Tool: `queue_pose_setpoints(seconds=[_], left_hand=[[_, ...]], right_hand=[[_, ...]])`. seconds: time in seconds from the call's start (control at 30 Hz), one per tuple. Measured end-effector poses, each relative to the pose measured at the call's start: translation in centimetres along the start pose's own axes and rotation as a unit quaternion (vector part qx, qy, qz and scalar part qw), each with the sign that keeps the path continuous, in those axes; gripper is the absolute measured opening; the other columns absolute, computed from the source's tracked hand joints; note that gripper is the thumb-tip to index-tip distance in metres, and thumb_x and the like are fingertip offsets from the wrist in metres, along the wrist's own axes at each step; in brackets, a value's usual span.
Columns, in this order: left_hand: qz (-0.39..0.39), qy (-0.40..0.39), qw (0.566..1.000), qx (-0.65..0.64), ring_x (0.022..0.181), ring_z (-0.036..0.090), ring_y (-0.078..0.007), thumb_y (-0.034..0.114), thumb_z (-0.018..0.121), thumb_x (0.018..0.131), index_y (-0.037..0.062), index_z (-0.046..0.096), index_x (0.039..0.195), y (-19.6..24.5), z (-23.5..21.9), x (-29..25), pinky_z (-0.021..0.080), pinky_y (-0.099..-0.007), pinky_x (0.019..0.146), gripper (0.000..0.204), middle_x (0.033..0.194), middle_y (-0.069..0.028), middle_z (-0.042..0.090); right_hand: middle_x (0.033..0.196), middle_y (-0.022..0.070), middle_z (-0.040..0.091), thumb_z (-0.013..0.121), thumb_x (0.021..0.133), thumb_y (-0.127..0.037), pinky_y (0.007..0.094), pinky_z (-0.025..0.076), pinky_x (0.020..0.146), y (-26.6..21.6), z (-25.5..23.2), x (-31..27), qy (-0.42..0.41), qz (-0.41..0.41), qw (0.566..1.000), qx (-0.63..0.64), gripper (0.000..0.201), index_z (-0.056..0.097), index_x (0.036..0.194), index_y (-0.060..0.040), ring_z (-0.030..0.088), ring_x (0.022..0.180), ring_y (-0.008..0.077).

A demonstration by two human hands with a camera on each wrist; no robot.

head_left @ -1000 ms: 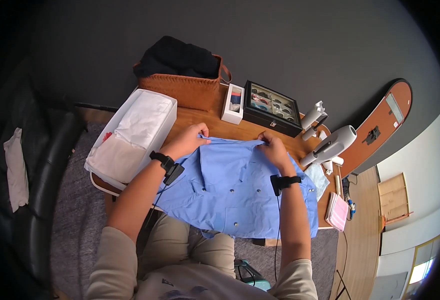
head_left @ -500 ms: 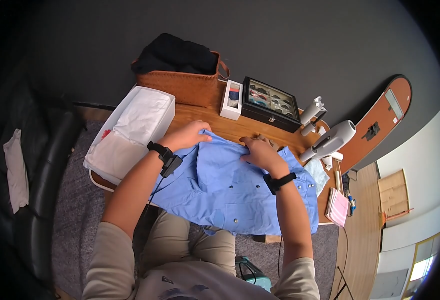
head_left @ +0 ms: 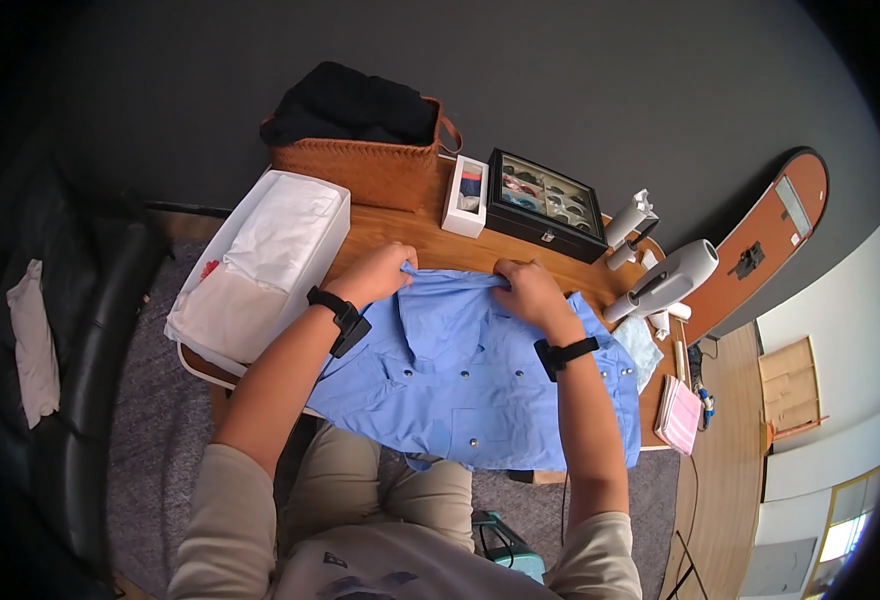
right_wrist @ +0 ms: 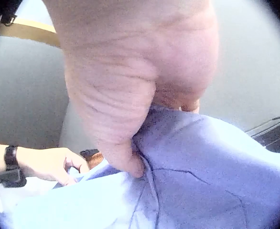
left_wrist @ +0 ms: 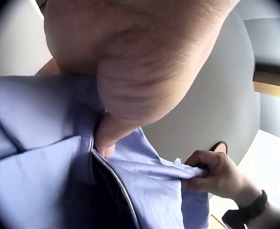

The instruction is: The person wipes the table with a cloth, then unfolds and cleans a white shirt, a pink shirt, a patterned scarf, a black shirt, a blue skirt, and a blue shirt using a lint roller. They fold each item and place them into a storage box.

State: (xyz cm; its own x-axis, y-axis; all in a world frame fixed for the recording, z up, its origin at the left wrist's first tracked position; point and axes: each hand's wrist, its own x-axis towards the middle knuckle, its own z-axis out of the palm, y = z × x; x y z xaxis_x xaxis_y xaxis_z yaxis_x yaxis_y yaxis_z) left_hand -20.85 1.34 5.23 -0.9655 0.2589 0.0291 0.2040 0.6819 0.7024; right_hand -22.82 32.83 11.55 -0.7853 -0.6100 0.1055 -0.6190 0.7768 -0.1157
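A blue shirt [head_left: 460, 375] with several snap buttons lies partly over the front of the wooden table, its far edge lifted between two hands. My left hand [head_left: 375, 275] pinches that edge at its left end. At the right part of the same edge, my right hand [head_left: 535, 295] grips the cloth. In the left wrist view the left thumb [left_wrist: 107, 143] presses on a seam of the shirt [left_wrist: 35, 157]. The right wrist view shows the right thumb [right_wrist: 130, 164] on bunched fabric [right_wrist: 202, 167]; the fingertips behind are mostly hidden.
A white box [head_left: 335, 235] of folded clothes stands at the table's left. Behind are a brown basket [head_left: 360, 175] with black cloth, a small white box [head_left: 466, 197] and a black glasses case [head_left: 548, 210]. A white handheld appliance [head_left: 675, 280] and a pink packet [head_left: 678, 415] lie right.
My right hand let go of the shirt's far edge, shifted left over the cloth, then took hold of the edge again. My left hand has kept its pinch.
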Motion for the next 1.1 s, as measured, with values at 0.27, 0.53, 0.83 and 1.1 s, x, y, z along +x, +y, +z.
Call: queue_pose_setpoints(seconds=[0.27, 0.53, 0.83, 1.1], left_hand=[[0.015, -0.090, 0.995, -0.033, 0.125, 0.068, -0.0378, 0.026, 0.096, 0.077, 0.0010, 0.070, 0.128, 0.1, 0.7, -0.9, 0.053, -0.0426, 0.106, 0.063, 0.127, -0.0240, 0.073], [0.012, 0.151, 0.984, 0.095, 0.123, 0.067, -0.0465, 0.028, 0.089, 0.086, -0.0043, 0.064, 0.133, -1.6, 2.4, -0.2, 0.055, -0.0461, 0.104, 0.062, 0.124, -0.0297, 0.073], [-0.221, 0.034, 0.920, -0.323, 0.140, 0.060, -0.0346, 0.014, 0.083, 0.094, 0.0031, 0.021, 0.168, 1.0, 7.4, -1.7, 0.055, -0.0480, 0.105, 0.098, 0.151, -0.0292, 0.057], [-0.154, 0.102, 0.705, -0.684, 0.122, 0.060, -0.0219, -0.022, 0.065, 0.089, 0.0287, 0.011, 0.177, -3.3, 9.7, -1.5, 0.048, -0.0370, 0.110, 0.115, 0.151, -0.0147, 0.051]], right_hand=[[0.104, 0.0214, 0.078, 0.074, 0.090, -0.017, 0.0516, 0.057, 0.093, 1.8, 0.8, -0.4, 0.019, -0.002, 0.997, 0.080, 0.027, 0.075, 0.113, -0.0033, 0.073, 0.099, 0.0431], [0.109, 0.0197, 0.075, 0.073, 0.094, -0.019, 0.0520, 0.051, 0.099, 1.9, 2.3, -0.8, 0.084, 0.033, 0.994, 0.064, 0.026, 0.073, 0.115, -0.0027, 0.071, 0.105, 0.0410], [0.112, 0.0244, 0.076, 0.074, 0.096, -0.018, 0.0480, 0.057, 0.092, 0.7, 2.2, -0.8, 0.097, 0.057, 0.983, 0.148, 0.029, 0.073, 0.118, 0.0000, 0.072, 0.106, 0.0451], [0.106, 0.0232, 0.077, 0.075, 0.100, -0.025, 0.0461, 0.058, 0.088, 0.7, 1.3, -2.2, 0.059, 0.068, 0.978, 0.186, 0.030, 0.074, 0.117, 0.0001, 0.074, 0.100, 0.0428]])
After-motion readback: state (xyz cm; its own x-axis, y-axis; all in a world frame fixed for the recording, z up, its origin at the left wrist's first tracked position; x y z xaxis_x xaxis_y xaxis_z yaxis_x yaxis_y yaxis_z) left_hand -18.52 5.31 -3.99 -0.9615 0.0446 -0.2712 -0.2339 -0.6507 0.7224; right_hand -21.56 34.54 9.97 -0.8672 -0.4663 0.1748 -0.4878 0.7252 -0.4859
